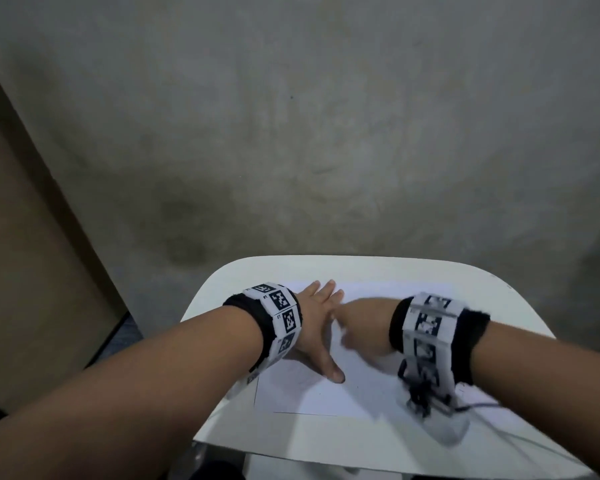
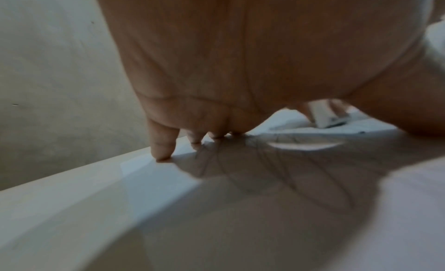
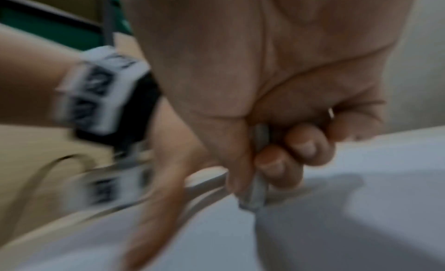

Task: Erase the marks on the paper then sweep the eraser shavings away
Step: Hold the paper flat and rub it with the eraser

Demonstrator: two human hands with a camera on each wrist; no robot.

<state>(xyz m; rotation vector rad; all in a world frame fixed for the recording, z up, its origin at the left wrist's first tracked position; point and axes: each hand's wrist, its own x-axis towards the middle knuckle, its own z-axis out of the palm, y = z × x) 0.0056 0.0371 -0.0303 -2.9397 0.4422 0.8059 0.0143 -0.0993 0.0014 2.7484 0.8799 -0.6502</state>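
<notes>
- the paper (image 1: 312, 393) is seen in the head view lying flat on the white table (image 1: 361, 271), pressed by the left hand (image 1: 316, 327) with fingers straight and spread.
- the right hand (image 1: 364, 327) is blurred there, and its hold is hidden.
- only in the right wrist view is a pale eraser (image 3: 258, 189) shown, pinched between thumb and curled fingers (image 3: 301, 147), its tip on the paper.
- faint pencil marks (image 2: 253, 160) are shown in the left wrist view, beneath the palm.

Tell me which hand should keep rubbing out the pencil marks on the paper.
Right. The right hand already pinches the eraser with its tip on the paper. The left hand lies flat with fingers spread, pinning the sheet, so it should stay there.
</notes>
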